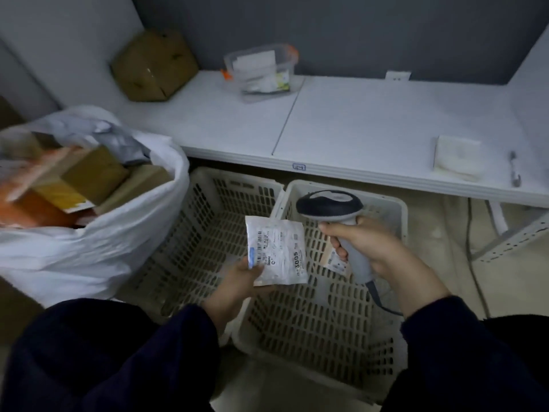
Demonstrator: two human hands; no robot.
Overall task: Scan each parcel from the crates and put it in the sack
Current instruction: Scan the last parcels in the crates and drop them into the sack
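Note:
My left hand [237,281] holds a small white parcel [276,254] by its lower left corner, label side up, above the seam between two crates. My right hand [365,245] grips the handle of a grey barcode scanner [329,205], whose dark head sits just right of and above the parcel. The left crate [208,185] looks bare inside. In the right crate [341,337] one small labelled parcel [335,261] lies partly behind my right hand. The white sack [89,254] stands at the left, open, holding several cardboard boxes and bags.
A white table [356,126] runs behind the crates. On it sit a brown cardboard box [154,66], a clear plastic tub [261,69], a folded white cloth [456,157] and a pen-like tool [514,172]. A cable [475,263] hangs at the right.

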